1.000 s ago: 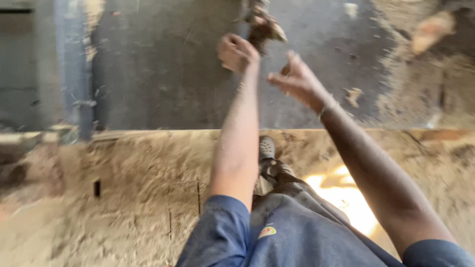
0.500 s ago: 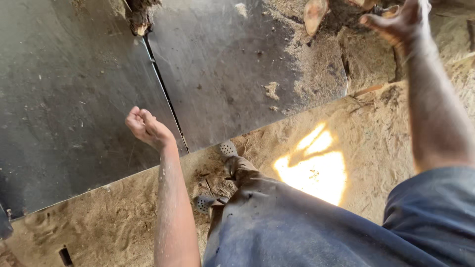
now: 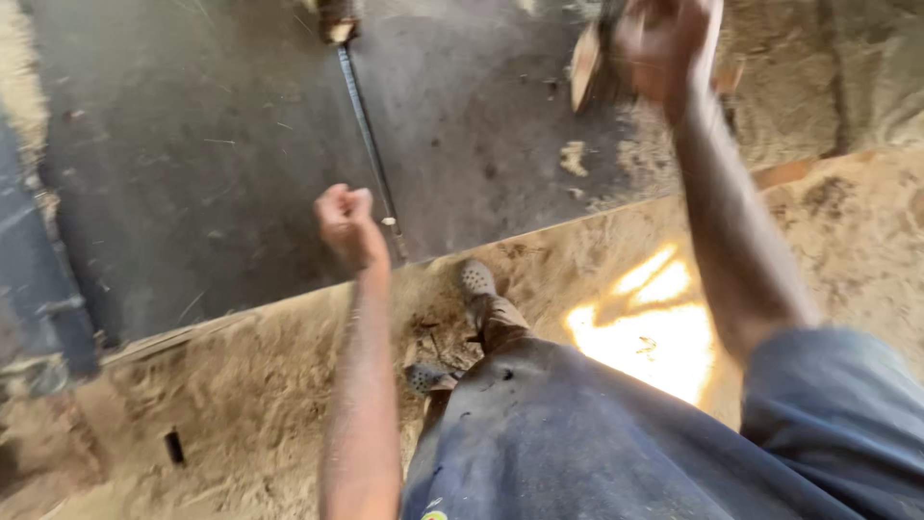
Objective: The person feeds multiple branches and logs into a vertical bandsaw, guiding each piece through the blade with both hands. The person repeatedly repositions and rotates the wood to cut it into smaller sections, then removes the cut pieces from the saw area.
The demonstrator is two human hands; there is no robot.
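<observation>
- Blue cloth of the person's clothing point(image 3: 577, 443) fills the near lower part of the view, with two perforated grey clogs point(image 3: 475, 279) seen below it on the dusty ground.
- Sawdust-covered floor point(image 3: 221, 385) lies under the feet, marked by a bright sun patch point(image 3: 654, 332) just right of the legs.
- Closed into an empty fist, the left hand point(image 3: 346, 223) is held above the edge where the sawdust meets a dark grey slab point(image 3: 192, 164).
- A thin dark metal rod point(image 3: 371, 154) lies on the slab just beside that fist, not touched by it; its long axis runs away from the person, from near the far clog up to a blurred wooden lump point(image 3: 337, 19) at the top edge.
- Farthest off, the right hand point(image 3: 664, 43) is clamped around a blurred piece of wood point(image 3: 585, 65), which points downward and is tilted slightly left of the fingers.
- What kind of piece it is cannot be told through the motion blur.
</observation>
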